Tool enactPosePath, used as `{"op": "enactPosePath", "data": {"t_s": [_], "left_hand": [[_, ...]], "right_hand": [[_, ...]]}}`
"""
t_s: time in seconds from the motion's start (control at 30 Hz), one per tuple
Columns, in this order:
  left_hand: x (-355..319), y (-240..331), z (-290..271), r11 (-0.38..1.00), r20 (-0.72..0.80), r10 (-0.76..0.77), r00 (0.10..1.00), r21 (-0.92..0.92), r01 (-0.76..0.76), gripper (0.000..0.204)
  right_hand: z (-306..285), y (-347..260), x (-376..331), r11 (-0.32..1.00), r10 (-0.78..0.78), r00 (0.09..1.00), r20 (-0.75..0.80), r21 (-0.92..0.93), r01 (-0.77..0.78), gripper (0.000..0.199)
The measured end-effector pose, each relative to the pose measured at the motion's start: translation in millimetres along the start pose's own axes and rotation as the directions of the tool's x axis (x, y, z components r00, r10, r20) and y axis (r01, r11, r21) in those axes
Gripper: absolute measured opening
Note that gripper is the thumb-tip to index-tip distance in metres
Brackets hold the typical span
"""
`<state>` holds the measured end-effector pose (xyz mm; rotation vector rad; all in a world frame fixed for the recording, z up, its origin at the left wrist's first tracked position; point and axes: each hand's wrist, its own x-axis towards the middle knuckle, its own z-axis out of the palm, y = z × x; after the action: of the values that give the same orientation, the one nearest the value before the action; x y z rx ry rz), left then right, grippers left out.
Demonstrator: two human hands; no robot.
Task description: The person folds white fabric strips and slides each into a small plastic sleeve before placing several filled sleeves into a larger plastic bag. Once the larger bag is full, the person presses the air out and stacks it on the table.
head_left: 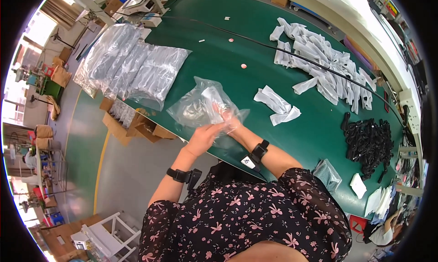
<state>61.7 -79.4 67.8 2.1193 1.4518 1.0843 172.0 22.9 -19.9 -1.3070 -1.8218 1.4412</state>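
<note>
Clear bag (186, 107) was thin glossy plastic film, smooth but crinkled, and bagged stack (155, 70) had the same shiny, wrinkled plastic finish. Worktop (205, 56) looked smooth with a faint sheen; loose packet (273, 99) and white pile (315, 40) looked like milky, semi-matt plastic film, creased all over. Black coils (367, 141) looked like plastic or rubber, carton (114, 128) was matt cardboard, floor (123, 175) smooth and slightly glossy, printed top (246, 207) matt cloth with sheer sleeves.

The table (214, 61) is brightly lit, and the window (41, 27) at far left is burnt out to white. Glints are thrown back by the clear bag (191, 109). Straight edges are bowed toward the rim, and the corners are lost in black.
</note>
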Motion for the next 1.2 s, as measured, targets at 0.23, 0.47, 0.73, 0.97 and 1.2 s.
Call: {"op": "enactPosePath", "data": {"t_s": [0.23, 0.47, 0.73, 0.97, 1.2], "left_hand": [[22, 29, -35, 0.963, 0.119, -0.098, 0.988, -0.241, 0.125, 0.032], [45, 20, -63, 0.925, 0.3, -0.161, 0.94, -0.285, 0.249, 0.03], [40, -18, -69, 0.945, 0.444, -0.269, 0.855, -0.048, 0.323, 0.046], [26, -27, -71, 0.527, 0.822, -0.079, 0.563, -0.445, 0.724, 0.065], [42, 8, 4, 0.593, 0.86, -0.106, 0.499, -0.349, 0.726, 0.057]], "right_hand": [[13, -31, 12, 0.682, -0.315, 0.945, -0.092, -0.715, 0.157, 0.061], [23, -27, 80, 0.454, -0.423, 0.904, -0.064, -0.878, 0.151, 0.064], [18, -10, 61, 0.52, -0.494, 0.87, -0.007, -0.804, 0.289, 0.069], [-129, 10, -70, 0.857, -0.35, 0.936, 0.038, -0.391, 0.337, 0.019], [-344, 105, -30, 0.611, -0.48, 0.575, -0.662, -0.723, -0.322, 0.064]]}}
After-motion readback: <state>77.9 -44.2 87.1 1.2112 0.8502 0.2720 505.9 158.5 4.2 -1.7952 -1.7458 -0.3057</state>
